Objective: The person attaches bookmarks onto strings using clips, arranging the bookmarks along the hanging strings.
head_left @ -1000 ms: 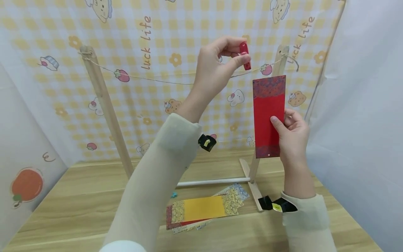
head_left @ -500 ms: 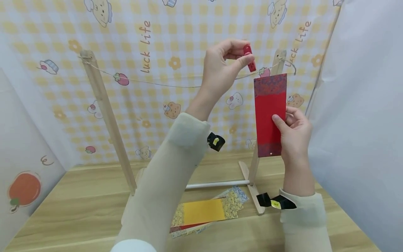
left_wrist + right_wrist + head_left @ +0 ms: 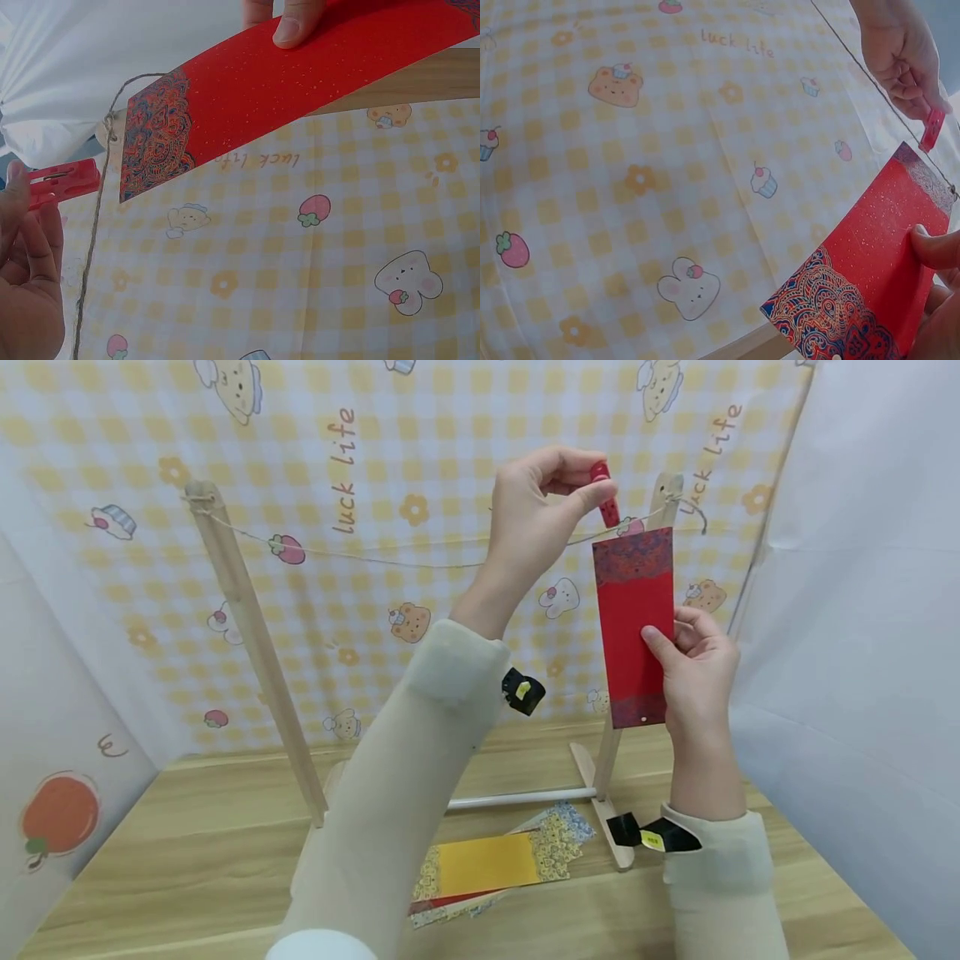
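Note:
My left hand [image 3: 536, 510] pinches a red clothespin [image 3: 607, 497] between thumb and fingers, just above the string [image 3: 375, 558] near its right end. In the left wrist view the clothespin [image 3: 67, 184] points at the string, its tip close beside it. My right hand [image 3: 701, 672] grips a red paper card [image 3: 633, 618] by its right edge, thumb on the front. Patterned bands cross both ends of the card, and a small hole shows near its lower edge. The card hangs nearly upright, its top edge right by the string; whether they touch I cannot tell.
Two wooden posts [image 3: 251, 635] carry the string, joined low down by a white rod [image 3: 525, 797]. Below, a yellow card [image 3: 487, 864] tops a fanned pile of patterned cards on the wooden table [image 3: 187, 860]. A checked cloth [image 3: 420, 652] hangs behind.
My left hand has moved right with the clothespin, coming closer above the card's top edge. The card has risen slightly and shifted a little left in the last half second.

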The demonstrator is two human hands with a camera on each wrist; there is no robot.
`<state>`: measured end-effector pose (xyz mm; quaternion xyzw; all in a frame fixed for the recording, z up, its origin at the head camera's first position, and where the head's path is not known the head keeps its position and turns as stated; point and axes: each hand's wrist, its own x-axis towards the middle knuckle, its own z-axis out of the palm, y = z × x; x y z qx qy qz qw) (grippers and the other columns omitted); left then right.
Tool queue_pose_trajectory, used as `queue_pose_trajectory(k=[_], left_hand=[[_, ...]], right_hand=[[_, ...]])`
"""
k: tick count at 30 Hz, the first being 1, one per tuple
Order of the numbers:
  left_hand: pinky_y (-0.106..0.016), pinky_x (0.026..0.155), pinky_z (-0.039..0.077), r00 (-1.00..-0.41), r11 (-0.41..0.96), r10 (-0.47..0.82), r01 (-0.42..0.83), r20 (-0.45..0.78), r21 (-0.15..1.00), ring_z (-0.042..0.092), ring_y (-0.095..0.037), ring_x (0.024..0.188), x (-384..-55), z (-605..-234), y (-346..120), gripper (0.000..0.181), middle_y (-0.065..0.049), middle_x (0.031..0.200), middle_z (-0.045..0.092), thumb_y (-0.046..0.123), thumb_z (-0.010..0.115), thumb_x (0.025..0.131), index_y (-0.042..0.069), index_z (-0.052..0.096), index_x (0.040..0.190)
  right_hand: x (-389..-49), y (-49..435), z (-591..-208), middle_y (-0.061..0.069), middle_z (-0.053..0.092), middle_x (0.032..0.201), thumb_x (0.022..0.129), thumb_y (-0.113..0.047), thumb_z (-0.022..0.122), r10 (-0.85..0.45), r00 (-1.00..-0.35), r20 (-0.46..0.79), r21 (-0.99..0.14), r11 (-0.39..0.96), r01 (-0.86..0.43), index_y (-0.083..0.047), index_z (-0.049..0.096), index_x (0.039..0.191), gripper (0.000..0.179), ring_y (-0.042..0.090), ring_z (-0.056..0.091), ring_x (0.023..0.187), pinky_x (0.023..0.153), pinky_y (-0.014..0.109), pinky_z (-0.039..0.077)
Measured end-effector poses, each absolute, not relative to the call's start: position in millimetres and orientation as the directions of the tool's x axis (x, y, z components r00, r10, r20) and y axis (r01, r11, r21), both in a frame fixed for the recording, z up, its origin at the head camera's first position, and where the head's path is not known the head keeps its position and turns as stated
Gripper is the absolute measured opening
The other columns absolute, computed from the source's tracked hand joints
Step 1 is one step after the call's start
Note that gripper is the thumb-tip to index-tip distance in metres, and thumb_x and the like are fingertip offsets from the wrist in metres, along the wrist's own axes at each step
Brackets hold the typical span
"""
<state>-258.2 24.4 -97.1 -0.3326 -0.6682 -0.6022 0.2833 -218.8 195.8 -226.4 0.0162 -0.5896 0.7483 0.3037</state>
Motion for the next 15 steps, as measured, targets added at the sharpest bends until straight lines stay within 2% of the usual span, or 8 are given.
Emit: queue_pose_trajectory(k=[7,15], left_hand=[[-0.019,0.079,0.054,-0.562,0.025,0.095,0.827,0.822,0.562,0.067,-0.016,0.080,-258,-98,29,0.019,-0.017,0.094,0.075,0.005,0.078,0.083,-0.004,0.075,0.100],[-0.017,0.073,0.055,-0.639,0.028,0.117,0.767,0.760,0.641,0.068,-0.016,0.079,-259,-97,40,0.020,-0.015,0.096,0.075,0.005,0.079,0.081,-0.002,0.076,0.100]], right_hand=[[-221,192,-226,-0.004,0.072,0.082,0.087,0.000,0.072,0.436,-0.817,0.378,-0.874,-0.122,-0.470,-0.011,0.072,0.105,0.021,0.013,0.068,0.074,0.063,0.021,0.058],[-222,188,-224,-0.005,0.072,0.085,0.089,-0.005,0.072,0.456,-0.825,0.334,-0.895,-0.122,-0.430,-0.011,0.071,0.110,0.023,0.015,0.068,0.080,0.066,0.022,0.058]])
